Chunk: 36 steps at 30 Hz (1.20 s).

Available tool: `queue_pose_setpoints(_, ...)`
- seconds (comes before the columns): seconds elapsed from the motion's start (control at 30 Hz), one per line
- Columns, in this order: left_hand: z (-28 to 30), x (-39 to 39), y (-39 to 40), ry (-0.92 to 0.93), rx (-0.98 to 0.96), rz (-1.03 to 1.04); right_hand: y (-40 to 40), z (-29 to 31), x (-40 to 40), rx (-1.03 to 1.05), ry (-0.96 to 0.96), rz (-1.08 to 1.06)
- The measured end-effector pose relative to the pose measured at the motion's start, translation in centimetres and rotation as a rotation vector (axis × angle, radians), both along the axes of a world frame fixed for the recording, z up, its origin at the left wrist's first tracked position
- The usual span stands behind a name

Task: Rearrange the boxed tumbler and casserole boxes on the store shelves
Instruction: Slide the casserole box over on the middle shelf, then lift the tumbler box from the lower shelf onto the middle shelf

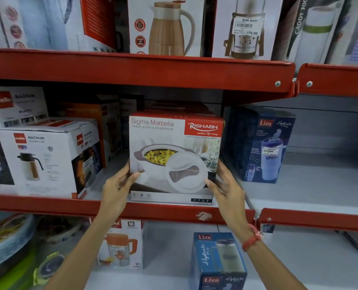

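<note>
A white and red casserole box (175, 155) marked "Sigma Marbella" stands on the middle red shelf (153, 212), front face toward me. My left hand (119, 183) grips its lower left edge, thumb on the front. My right hand (224, 183) grips its lower right edge. More red casserole boxes sit behind it, mostly hidden. A blue Liza tumbler box (264, 143) stands just right of it on the same shelf. Another blue Liza tumbler box (218, 262) sits on the shelf below.
White Cello Magnum flask boxes (46, 160) crowd the left of the middle shelf. The upper shelf (140, 68) carries jug and bottle boxes close overhead. A jug box (121, 245) and stacked plates (6, 241) occupy the lower shelf.
</note>
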State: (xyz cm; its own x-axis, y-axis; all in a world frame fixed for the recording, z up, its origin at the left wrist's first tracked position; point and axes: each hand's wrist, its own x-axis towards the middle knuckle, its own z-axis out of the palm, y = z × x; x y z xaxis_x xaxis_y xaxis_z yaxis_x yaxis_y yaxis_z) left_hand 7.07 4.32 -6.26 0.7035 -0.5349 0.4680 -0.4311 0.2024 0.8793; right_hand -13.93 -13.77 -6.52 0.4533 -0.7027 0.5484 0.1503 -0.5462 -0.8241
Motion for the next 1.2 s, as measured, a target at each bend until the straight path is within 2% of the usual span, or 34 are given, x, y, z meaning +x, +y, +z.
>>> queue_pose_setpoints(0.47,-0.5,-0.6,0.4,-0.132,0.116,0.1,0.4,0.2,-1.1,-0.017,0.074,0.043)
queue_pose_setpoints(0.57,-1.5,-2.6,0.8,-0.276,0.108,0.278,2.1,-0.4,-2.5,-0.005,0.058,-0.059)
queue_pose_setpoints(0.67,-4.5,-5.6,1.5,-0.546,-0.05,0.451,4.1,-2.7,-5.4,-0.089,-0.008,-0.192)
queue_pose_setpoints(0.73,-6.9,-7.5,1.6,-0.677,-0.052,0.388,4.7,-5.2,-7.4,-0.158,0.007,-0.25)
queue_pose_setpoints(0.77,-8.0,-8.4,1.6,-0.673,-0.022,0.319,4.7,-6.6,-8.3,-0.172,0.034,-0.262)
queue_pose_setpoints(0.9,-12.4,-11.8,0.8,-0.361,0.279,-0.019,3.6,-11.9,-11.5,-0.084,0.234,-0.183)
queue_pose_setpoints(1.0,-15.0,-14.0,-0.3,-0.103,0.578,-0.343,2.3,-15.8,-12.9,0.084,0.51,-0.034)
queue_pose_setpoints(1.07,-16.2,-15.3,-1.4,-0.076,0.788,-0.549,2.1,-17.7,-13.0,0.18,0.67,0.055)
queue_pose_setpoints(1.13,-17.0,-16.0,-2.1,-0.089,0.854,-0.596,2.5,-18.5,-12.7,0.221,0.709,0.1)
queue_pose_setpoints(1.2,-16.8,-16.2,-2.2,-0.047,0.824,-0.509,2.9,-18.3,-12.5,0.23,0.702,0.095)
